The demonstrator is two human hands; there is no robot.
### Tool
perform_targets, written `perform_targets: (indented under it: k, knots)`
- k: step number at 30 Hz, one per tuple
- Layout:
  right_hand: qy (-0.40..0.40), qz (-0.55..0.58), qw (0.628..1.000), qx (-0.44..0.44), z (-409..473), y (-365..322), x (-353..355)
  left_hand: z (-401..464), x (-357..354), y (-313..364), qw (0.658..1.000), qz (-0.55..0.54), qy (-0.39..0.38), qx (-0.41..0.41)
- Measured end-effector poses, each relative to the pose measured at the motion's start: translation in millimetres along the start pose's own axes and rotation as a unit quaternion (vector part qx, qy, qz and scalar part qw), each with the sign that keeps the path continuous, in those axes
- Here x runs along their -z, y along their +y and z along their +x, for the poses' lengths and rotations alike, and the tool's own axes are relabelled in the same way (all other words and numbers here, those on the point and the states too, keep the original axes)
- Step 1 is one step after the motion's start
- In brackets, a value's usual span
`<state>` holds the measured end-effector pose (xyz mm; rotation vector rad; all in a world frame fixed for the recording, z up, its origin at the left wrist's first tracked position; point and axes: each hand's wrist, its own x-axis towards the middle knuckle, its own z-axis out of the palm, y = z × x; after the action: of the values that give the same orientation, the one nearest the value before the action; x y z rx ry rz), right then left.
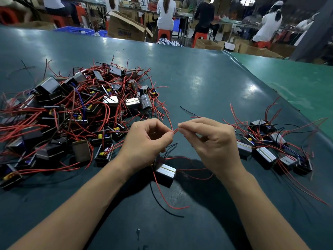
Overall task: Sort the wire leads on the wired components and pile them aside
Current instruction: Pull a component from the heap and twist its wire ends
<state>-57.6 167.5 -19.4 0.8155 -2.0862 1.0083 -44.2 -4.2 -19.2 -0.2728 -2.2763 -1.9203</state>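
Both hands — left hand point(146, 139), right hand point(209, 139) — pinch one red lead point(175, 130) between tangled pile point(72, 112) and smaller pile point(273, 148).

A dark teal counter point(189, 73) fills the view, glossy with overhead light, and a lighter green mat point(295, 82) adjoins it at 2 o'clock. Toward 12 o'clock, people sit on red stools point(164, 34) at workbenches, with an open cardboard box point(126, 27) and blue crates point(75, 30) nearby.

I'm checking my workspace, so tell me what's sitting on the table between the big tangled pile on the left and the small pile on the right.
In the head view, both hands, left hand and right hand, pinch red wires there, above one component.
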Motion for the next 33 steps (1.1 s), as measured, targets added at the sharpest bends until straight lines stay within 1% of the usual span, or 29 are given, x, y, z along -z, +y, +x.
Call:
perform_targets:
  k: [1, 2, 3, 5, 6, 8, 10, 15, 17, 21, 23, 25, 27, 28, 31, 33]
  knots:
    - [-0.012, 0.009, 1.0, -0.003, 0, 2, 1, -1, 0, 0, 1.0, 0.005, -0.003, -0.002]
    - [-0.025, 0.035, 0.998, -0.034, 0, 2, 3, -1, 0, 0, 1.0, 0.012, -0.009, -0.006]
    - [-0.04, 0.08, 0.992, -0.086, 1, 2, 5, -2, 0, 0, 1.0, 0.017, -0.019, -0.01]
    - [-0.068, 0.184, 0.962, -0.19, 2, 1, 9, -2, 1, 1, 0.999, 0.018, -0.043, -0.017]
    - [-0.076, 0.219, 0.949, -0.214, 3, 1, 11, -2, 1, 1, 0.998, 0.015, -0.051, -0.019]
    - [-0.089, 0.252, 0.939, -0.218, 5, 0, 14, -2, 2, 1, 0.999, 0.001, -0.05, -0.018]
    - [-0.092, 0.252, 0.94, -0.21, 5, -1, 15, -2, 2, 1, 0.999, -0.007, -0.036, -0.015]
    - [-0.05, 0.239, 0.938, -0.246, 3, -1, 10, -1, 1, -1, 1.0, 0.003, -0.014, -0.02]
    - [-0.039, 0.215, 0.945, -0.243, 2, -1, 10, -1, 2, -2, 1.0, 0.006, -0.013, -0.025]
    - [-0.061, 0.122, 0.976, -0.167, 1, -2, 10, -1, 1, -3, 0.999, 0.01, -0.013, -0.028]
    - [-0.073, 0.117, 0.981, -0.138, 1, -3, 11, -1, 1, -2, 0.999, 0.012, -0.015, -0.029]
    - [-0.085, 0.139, 0.978, -0.129, 2, -2, 11, -2, 1, -1, 0.999, 0.008, -0.026, -0.033]
    - [-0.091, 0.169, 0.97, -0.148, 3, -1, 12, -3, 1, 0, 0.998, 0.004, -0.044, -0.04]
    - [-0.094, 0.192, 0.962, -0.172, 3, -1, 12, -3, 2, 0, 0.998, 0.004, -0.049, -0.045]
    - [-0.116, 0.263, 0.919, -0.269, 5, -2, 13, -4, 3, 1, 0.997, -0.002, -0.057, -0.059]
    - [-0.137, 0.285, 0.896, -0.312, 4, -2, 13, -4, 3, 1, 0.996, -0.003, -0.064, -0.067]
